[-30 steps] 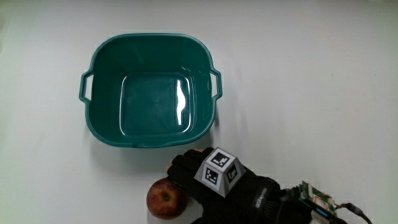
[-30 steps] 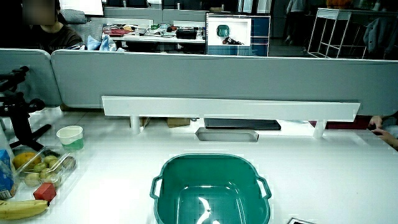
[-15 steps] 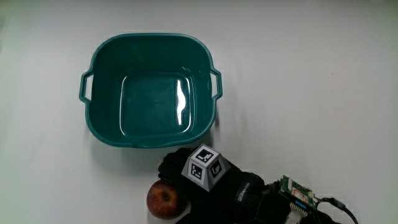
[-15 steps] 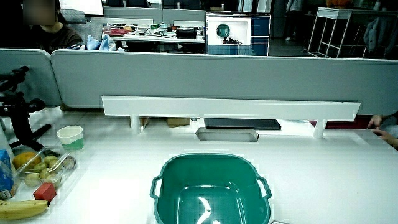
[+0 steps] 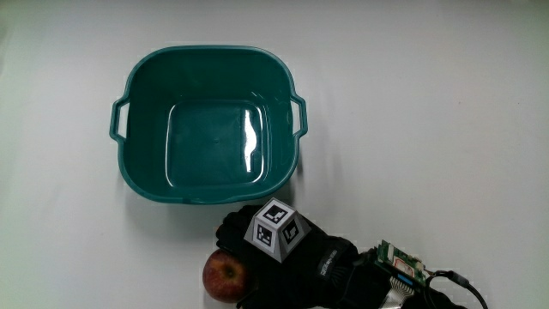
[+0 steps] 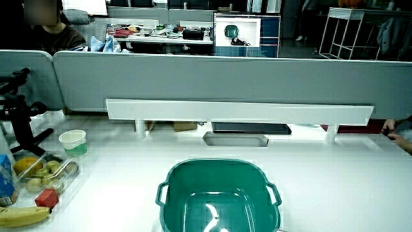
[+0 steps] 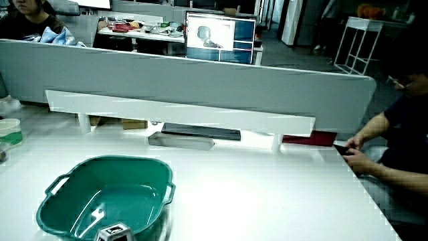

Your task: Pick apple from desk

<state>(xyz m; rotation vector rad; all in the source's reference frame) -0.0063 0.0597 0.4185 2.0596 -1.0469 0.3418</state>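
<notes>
A red apple lies on the white table, nearer to the person than the empty teal basin. The black-gloved hand with its patterned cube sits beside the apple and covers the apple's edge, between the apple and the basin's near wall. Its forearm carries a small circuit board. In both side views the basin's rim shows. The cube's top shows only in a side view, and the apple is out of sight in both.
In a side view a paper cup, a clear tray of fruit and a banana lie at the table's edge beside the basin. A low grey partition with a white shelf bounds the table.
The hand has slid toward the apple and now overlaps its edge. The apple and the basin have not moved.
</notes>
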